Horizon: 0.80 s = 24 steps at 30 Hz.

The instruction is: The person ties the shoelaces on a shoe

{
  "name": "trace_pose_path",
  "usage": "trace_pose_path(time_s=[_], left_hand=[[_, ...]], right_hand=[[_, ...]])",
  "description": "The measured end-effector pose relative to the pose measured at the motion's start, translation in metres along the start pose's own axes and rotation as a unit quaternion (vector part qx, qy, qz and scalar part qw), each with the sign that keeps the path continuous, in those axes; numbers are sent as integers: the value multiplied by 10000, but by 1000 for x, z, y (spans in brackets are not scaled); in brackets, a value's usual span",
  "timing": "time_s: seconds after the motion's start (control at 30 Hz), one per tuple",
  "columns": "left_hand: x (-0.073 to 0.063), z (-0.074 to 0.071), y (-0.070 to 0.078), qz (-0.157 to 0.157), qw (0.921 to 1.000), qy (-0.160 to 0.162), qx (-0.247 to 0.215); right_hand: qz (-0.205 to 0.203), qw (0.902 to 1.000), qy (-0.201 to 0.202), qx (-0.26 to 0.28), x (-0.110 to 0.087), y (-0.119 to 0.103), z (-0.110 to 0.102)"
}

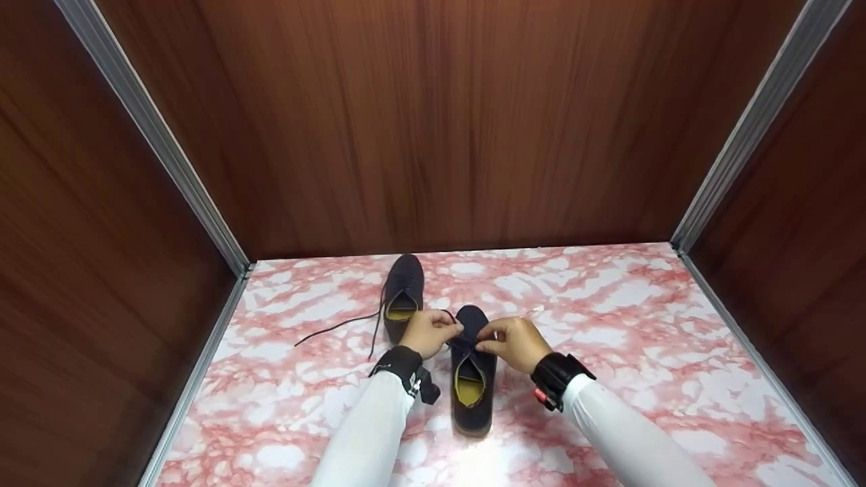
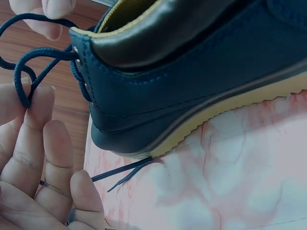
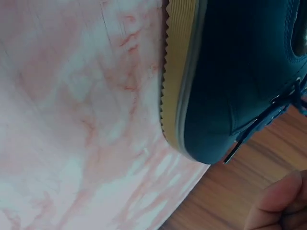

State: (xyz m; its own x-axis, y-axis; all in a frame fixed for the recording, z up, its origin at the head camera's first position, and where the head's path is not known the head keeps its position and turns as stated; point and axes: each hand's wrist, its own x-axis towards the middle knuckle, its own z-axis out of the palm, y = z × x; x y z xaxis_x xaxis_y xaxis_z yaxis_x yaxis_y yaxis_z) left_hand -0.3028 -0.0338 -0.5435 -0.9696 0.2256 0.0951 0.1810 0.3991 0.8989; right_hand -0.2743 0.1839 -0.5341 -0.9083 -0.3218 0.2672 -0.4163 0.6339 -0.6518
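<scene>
A dark blue lace-up shoe (image 1: 473, 418) with a yellow lining stands upright between the two hands, toe pointing away. My left hand (image 1: 429, 333) is at its left side, thumb and forefinger pinching a loop of dark blue shoelace (image 2: 19, 76). From the right, my right hand (image 1: 517, 345) reaches over the laces with thumb and forefinger close together. In the left wrist view, the lace runs between those right fingertips (image 2: 57, 7). Only part of the right hand shows in the right wrist view, where a lace knot (image 3: 296, 98) lies over the shoe's eyelets.
A matching shoe (image 1: 404, 274) stands farther back on the left, its loose lace (image 1: 338, 325) trailing left across the red-and-white marbled surface (image 1: 609, 392). Brown wood-grain panels (image 1: 433, 135) rise at the back and both sides, with grey metal strips (image 1: 169, 149) along the corners.
</scene>
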Motion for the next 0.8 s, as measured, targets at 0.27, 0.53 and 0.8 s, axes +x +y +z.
trace_pose_path(time_s=[0.27, 0.53, 0.8], left_hand=[[-2, -1, -1, -44, 10000, 28, 2], [-4, 0, -3, -100, 9999, -27, -89], [-5, 4, -3, -131, 9998, -49, -159]], right_hand=[[552, 9981, 149, 218, -2, 19, -9], [1383, 9892, 98, 468, -2, 30, 1], [2365, 9665, -246, 970, -4, 36, 16]])
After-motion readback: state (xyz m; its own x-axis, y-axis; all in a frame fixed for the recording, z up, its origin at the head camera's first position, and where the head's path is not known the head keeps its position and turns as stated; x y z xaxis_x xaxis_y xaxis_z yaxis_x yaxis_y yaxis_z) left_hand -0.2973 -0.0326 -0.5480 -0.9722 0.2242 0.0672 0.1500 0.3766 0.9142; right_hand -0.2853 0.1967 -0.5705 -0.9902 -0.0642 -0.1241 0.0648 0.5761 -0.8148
